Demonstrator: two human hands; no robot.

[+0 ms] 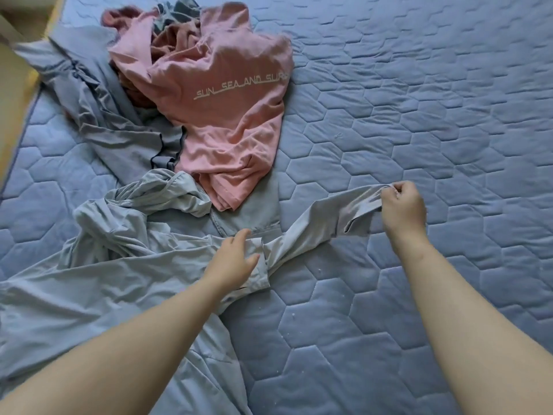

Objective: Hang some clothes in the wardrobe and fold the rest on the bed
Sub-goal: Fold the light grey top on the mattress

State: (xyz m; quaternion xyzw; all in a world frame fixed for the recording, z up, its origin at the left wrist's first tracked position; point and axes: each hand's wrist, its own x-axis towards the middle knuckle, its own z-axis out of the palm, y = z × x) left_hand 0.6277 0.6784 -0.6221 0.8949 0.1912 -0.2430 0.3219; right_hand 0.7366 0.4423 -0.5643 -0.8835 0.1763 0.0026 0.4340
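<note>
A pale grey-blue long-sleeved garment (119,265) lies rumpled across the near left of the blue quilted bed (419,115). One of its sleeves (317,223) stretches out to the right. My right hand (402,209) pinches the cuff end of that sleeve, lifting it slightly. With straight fingers, my left hand (233,259) rests on the garment where the sleeve meets the body. A pink T-shirt (227,109) with white lettering lies behind it, spread but creased.
A darker grey-blue garment (98,115) lies crumpled at the left, beside the pink shirt. More bunched clothes, reddish-brown (176,40) and dark grey (179,10), sit at the back. A yellowish surface (15,85) borders the bed's left edge. Bare quilt spreads over the right half.
</note>
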